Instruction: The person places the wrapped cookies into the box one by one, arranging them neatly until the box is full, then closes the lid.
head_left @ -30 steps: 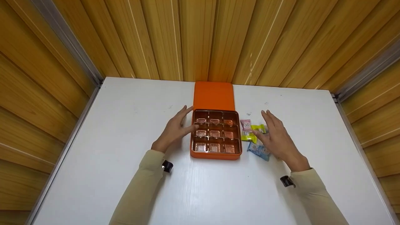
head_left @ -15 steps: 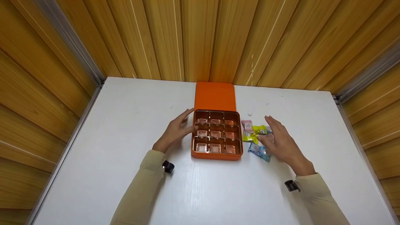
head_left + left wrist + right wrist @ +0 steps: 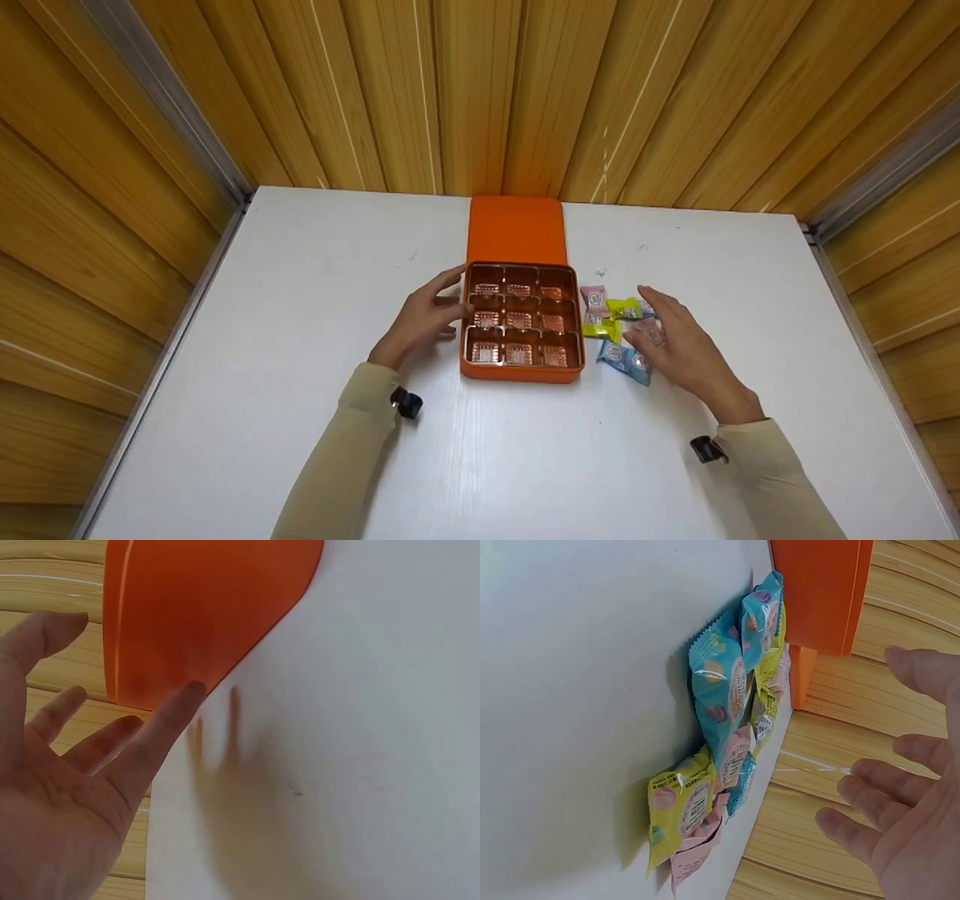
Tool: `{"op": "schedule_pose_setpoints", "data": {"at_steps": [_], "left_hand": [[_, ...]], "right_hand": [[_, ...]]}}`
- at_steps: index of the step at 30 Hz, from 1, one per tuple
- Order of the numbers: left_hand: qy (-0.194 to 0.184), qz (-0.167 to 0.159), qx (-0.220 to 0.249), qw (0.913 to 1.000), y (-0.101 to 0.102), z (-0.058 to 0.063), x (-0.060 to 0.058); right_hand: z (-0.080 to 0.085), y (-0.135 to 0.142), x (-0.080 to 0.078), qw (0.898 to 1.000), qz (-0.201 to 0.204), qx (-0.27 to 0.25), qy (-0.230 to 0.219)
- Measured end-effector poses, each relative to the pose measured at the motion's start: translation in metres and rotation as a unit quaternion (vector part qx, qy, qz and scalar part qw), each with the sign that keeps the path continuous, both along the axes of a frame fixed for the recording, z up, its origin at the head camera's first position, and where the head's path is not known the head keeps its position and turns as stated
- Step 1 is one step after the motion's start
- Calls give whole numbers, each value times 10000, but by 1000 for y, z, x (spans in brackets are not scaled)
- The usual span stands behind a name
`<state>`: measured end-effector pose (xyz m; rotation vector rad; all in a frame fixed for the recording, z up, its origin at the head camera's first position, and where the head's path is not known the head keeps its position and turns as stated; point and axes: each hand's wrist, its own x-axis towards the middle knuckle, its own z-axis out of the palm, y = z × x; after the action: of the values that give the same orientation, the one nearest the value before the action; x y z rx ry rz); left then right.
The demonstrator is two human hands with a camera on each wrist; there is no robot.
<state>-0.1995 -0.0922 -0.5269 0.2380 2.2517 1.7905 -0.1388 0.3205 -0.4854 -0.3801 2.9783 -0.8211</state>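
Observation:
An orange box (image 3: 521, 373) holds a brown plastic insert (image 3: 519, 322) divided into several bare compartments. At its left side is my left hand (image 3: 420, 319), fingers extended, thumb over the rim; whether it touches the box cannot be told. In the left wrist view, the left hand (image 3: 67, 787) is spread near the orange wall (image 3: 202, 615). My right hand (image 3: 694, 360) hovers with loosely spread fingers over a pile of small wrapped sweets, including a blue packet (image 3: 721, 686), a yellow packet (image 3: 681, 802) and a pink packet (image 3: 595, 298). It partly hides the pile in the head view.
An orange lid (image 3: 516, 231) lies flat behind the box, close to the back wall. Wood-patterned panels (image 3: 480, 97) enclose the white table (image 3: 480, 465) at the back and sides. The sweets lie just right of the box.
My right hand has shifted slightly right and toward me, uncovering more of the sweets. My left hand has moved little, its fingers coming slightly nearer the box's side.

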Motion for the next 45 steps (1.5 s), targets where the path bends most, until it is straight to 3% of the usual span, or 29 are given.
{"op": "schedule_pose_setpoints", "data": {"at_steps": [9, 20, 45], "left_hand": [[-9, 7, 179, 9998, 5, -3, 1], [-104, 63, 205, 9997, 6, -5, 2], [-381, 51, 533, 9978, 7, -10, 0]], "right_hand": [[-4, 5, 5, 9999, -16, 129, -43], [-13, 5, 10, 9985, -55, 192, -503], [-37, -13, 9, 9985, 383, 383, 34]]}}
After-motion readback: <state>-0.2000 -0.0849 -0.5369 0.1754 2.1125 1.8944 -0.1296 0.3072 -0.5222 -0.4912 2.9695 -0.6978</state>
